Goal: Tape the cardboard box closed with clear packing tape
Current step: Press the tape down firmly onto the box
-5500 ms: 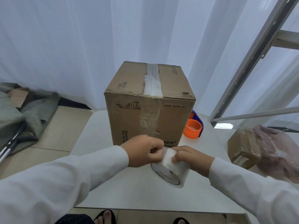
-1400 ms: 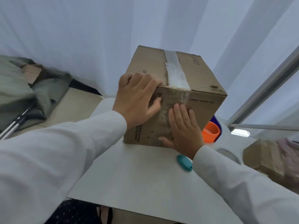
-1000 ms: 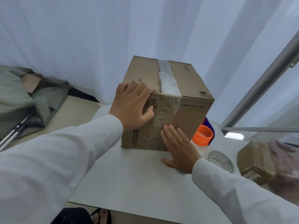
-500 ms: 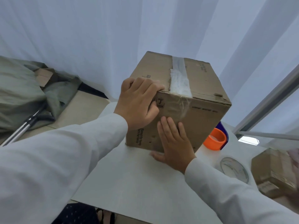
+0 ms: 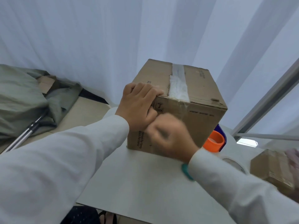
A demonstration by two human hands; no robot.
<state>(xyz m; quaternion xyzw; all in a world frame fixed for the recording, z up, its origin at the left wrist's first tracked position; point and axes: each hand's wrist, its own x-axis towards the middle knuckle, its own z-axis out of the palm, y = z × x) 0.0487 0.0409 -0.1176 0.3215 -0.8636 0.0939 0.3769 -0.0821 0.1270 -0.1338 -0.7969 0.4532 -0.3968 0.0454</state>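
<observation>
While the left hand (image 5: 137, 104) clutches the box (image 5: 202, 88) top edge, the right hand (image 5: 171, 136), at five o'clock, is too blurred to tell.

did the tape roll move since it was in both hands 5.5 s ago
Yes. The roll went rightward: then held in front of the box, it now lies on the table right of the box, by the orange dispenser.

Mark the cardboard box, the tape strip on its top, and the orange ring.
cardboard box (image 5: 202, 88): head view, top face right of the tape.
tape strip (image 5: 178, 83): head view, midway along the top.
orange ring (image 5: 214, 144): head view, outer wall facing the camera.
</observation>
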